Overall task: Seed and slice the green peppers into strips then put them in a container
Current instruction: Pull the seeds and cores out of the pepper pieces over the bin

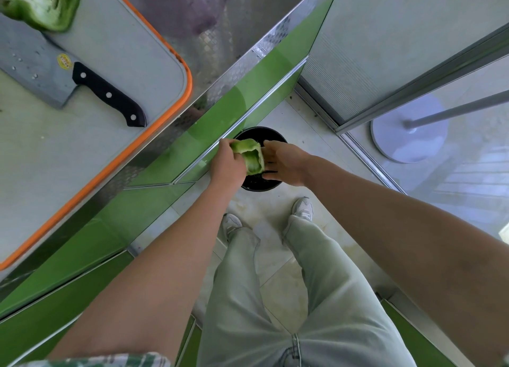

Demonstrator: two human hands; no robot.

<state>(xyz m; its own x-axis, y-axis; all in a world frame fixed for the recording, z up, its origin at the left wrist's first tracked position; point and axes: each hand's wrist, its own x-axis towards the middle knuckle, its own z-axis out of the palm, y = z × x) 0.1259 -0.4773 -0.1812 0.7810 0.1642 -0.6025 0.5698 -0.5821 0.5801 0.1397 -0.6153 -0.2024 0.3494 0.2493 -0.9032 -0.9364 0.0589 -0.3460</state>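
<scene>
Over a black bin (259, 186) on the floor, my left hand (228, 164) grips a hollowed green pepper half (252, 157); my right hand (283, 160) rests loose, uncurled fingers against it. Far left on the table (209, 22), a second pepper half (41, 6) and a cleaver (55, 74) lie on the cutting board (124, 50).
</scene>
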